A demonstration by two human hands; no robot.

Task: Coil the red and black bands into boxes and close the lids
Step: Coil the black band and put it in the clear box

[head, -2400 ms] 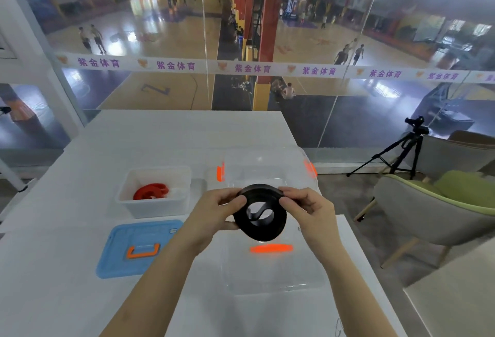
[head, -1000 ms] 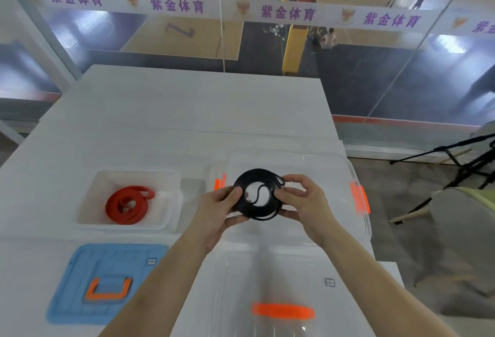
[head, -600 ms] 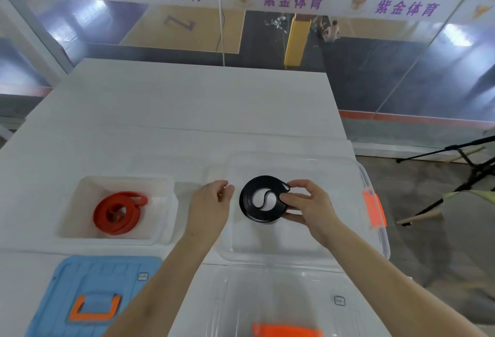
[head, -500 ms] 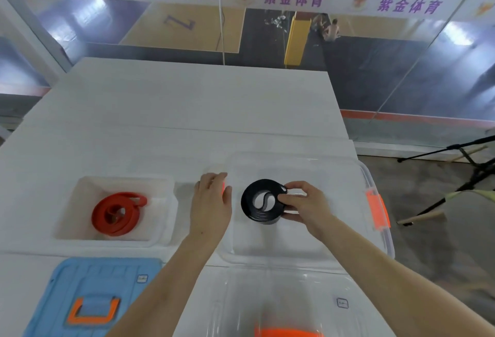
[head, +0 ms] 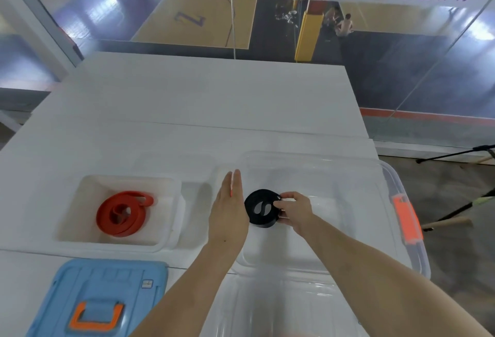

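Note:
The coiled black band (head: 261, 209) sits low inside the large clear box (head: 388, 184) on the right, with my right hand (head: 293, 209) pinching its right side. My left hand (head: 229, 209) is flat, fingers straight, over the clear box's left rim and holds nothing. The red band (head: 122, 212) lies coiled in the small white box (head: 166, 237) on the left. The blue lid (head: 107, 296) with an orange handle lies in front of the white box. The clear lid (head: 281, 310) lies in front of the clear box, partly under my forearms.
Everything stands on a white table (head: 201, 100) that ends at a glass wall. The clear box has an orange latch (head: 405, 218) on its right side. A tripod leg (head: 455, 153) and floor lie to the right of the table.
Both hands carried the black coil from above the clear lid down into the clear box. My left hand let go of it and flattened at the box's left rim.

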